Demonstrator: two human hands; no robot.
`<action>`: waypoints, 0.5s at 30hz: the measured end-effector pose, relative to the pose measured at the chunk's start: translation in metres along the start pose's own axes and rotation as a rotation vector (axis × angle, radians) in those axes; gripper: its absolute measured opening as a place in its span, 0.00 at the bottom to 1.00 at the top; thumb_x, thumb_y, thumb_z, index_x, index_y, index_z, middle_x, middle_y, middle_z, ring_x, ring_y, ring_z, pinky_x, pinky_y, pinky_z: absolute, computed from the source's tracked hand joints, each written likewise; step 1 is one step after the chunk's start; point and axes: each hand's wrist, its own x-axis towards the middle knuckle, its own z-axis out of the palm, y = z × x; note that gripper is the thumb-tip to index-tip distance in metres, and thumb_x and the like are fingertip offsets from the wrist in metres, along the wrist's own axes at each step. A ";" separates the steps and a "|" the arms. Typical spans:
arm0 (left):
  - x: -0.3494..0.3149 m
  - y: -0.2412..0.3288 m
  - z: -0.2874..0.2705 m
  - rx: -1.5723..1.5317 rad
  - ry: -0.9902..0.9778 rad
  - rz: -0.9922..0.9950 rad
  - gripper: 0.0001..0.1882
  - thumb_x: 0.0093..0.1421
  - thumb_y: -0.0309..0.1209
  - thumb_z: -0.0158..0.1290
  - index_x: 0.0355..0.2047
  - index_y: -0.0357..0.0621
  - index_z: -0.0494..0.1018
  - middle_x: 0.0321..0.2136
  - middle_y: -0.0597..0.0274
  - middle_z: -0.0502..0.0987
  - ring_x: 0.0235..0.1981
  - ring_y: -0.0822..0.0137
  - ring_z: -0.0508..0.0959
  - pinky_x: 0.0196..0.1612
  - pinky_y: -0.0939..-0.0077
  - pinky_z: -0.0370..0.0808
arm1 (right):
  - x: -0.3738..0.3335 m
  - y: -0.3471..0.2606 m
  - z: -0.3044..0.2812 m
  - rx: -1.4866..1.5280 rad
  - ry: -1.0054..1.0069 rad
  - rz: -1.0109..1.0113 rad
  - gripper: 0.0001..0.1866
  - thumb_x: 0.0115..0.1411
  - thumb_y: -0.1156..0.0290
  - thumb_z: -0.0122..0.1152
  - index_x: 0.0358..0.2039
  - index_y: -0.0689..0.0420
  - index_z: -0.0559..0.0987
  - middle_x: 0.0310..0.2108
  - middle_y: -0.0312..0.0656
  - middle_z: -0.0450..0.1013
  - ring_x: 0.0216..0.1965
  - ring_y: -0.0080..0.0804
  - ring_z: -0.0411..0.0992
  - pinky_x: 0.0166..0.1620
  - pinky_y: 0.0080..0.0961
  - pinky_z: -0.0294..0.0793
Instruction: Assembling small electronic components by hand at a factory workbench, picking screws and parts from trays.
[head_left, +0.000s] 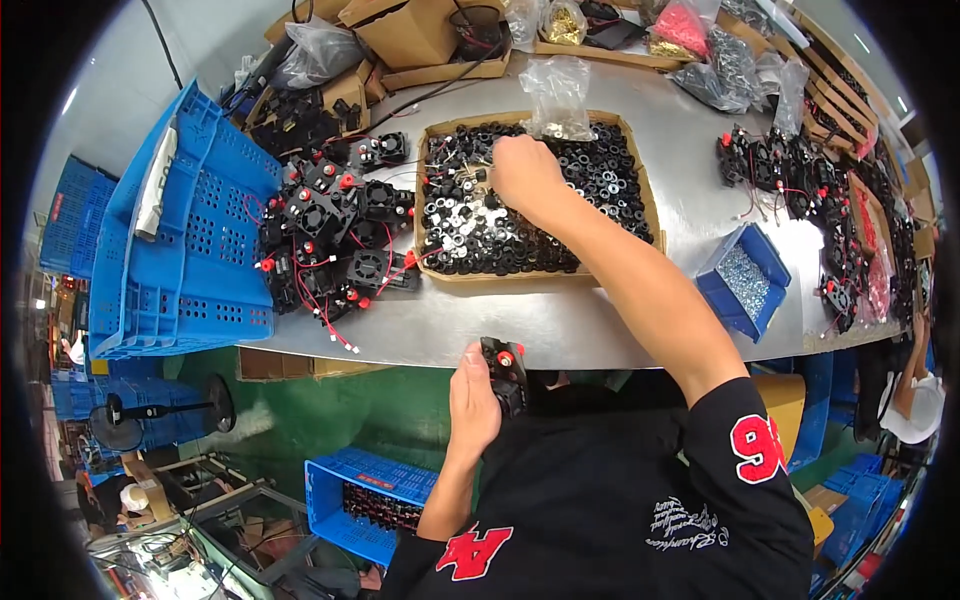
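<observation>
My left hand [473, 405] is closed around a black fan assembly [510, 385] with red fittings, just off the table's near edge. The far reach of my right hand [526, 180] is over a shallow cardboard tray [648, 215] of small black and silver wheels, rings and screws. Its fingers are curled down among the parts on the tray's left side; what they pinch, if anything, is hidden. A clear plastic bag [557, 95] of small parts rests on the tray's far rim, beyond that hand.
Black fan assemblies [330, 215] with red-black wires lie heaped by a tipped blue crate [190, 230] at left. At right, a blue bin [745, 283] holds small silver screws, with more assemblies [770, 165] beyond. Boxes [405, 35] and bags line the far edge.
</observation>
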 end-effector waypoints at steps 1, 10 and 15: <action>-0.003 -0.002 0.001 0.007 -0.015 0.014 0.35 0.72 0.52 0.23 0.42 0.33 0.72 0.30 0.58 0.78 0.28 0.72 0.74 0.35 0.77 0.72 | 0.003 -0.011 -0.005 -0.039 -0.068 0.049 0.10 0.54 0.71 0.59 0.32 0.64 0.83 0.35 0.54 0.79 0.40 0.52 0.78 0.43 0.40 0.79; -0.012 0.004 -0.009 -0.225 -0.254 -0.119 0.35 0.72 0.54 0.28 0.43 0.33 0.73 0.32 0.58 0.77 0.31 0.71 0.75 0.39 0.77 0.74 | 0.007 -0.018 -0.010 -0.131 -0.171 0.068 0.10 0.52 0.75 0.60 0.35 0.59 0.84 0.38 0.51 0.79 0.41 0.46 0.79 0.43 0.37 0.79; -0.012 -0.003 0.006 -0.267 -0.309 -0.069 0.31 0.71 0.50 0.38 0.44 0.29 0.75 0.26 0.61 0.77 0.29 0.71 0.78 0.34 0.77 0.74 | -0.008 0.015 -0.017 -0.138 -0.076 -0.082 0.09 0.52 0.73 0.58 0.32 0.61 0.83 0.35 0.51 0.79 0.39 0.49 0.79 0.43 0.40 0.79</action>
